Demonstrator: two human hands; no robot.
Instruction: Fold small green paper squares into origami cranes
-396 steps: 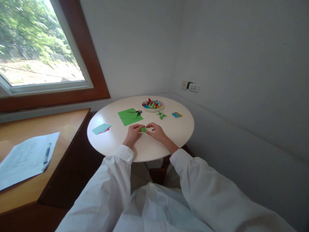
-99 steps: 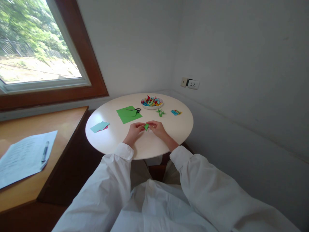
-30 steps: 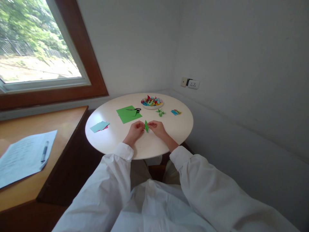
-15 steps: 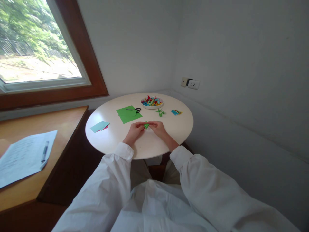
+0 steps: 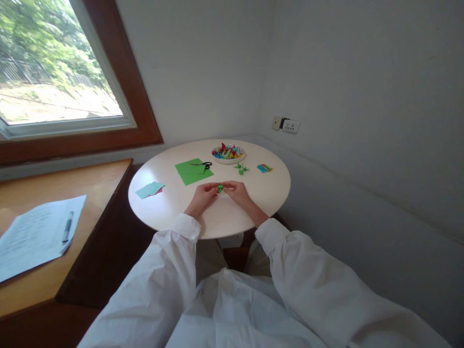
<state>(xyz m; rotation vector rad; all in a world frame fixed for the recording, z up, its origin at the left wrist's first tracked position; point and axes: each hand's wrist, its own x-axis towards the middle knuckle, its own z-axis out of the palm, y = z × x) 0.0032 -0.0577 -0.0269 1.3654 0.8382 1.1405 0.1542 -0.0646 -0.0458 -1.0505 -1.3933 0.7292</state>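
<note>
Loose white long sleeves [image 5: 163, 285], perhaps a lab coat

Folded green paper piece [image 5: 219, 187], matt and creased, pinched between left hand [image 5: 200, 196] and right hand [image 5: 236, 192]. Round desk [image 5: 224, 220] smooth, off-white, faintly satin. Flat matt green paper sheets [image 5: 193, 171] at 11 o'clock from the hands. Wooden side bench [image 5: 72, 193], warm, lightly glossy. White cloth sleeves [image 5: 170, 270], rumpled.

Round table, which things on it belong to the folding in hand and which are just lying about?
In hand: small green folded paper, pinched between left hand and right hand.

Lying about: green sheets, scissors, bowl of paper cranes, blue paper.
</note>
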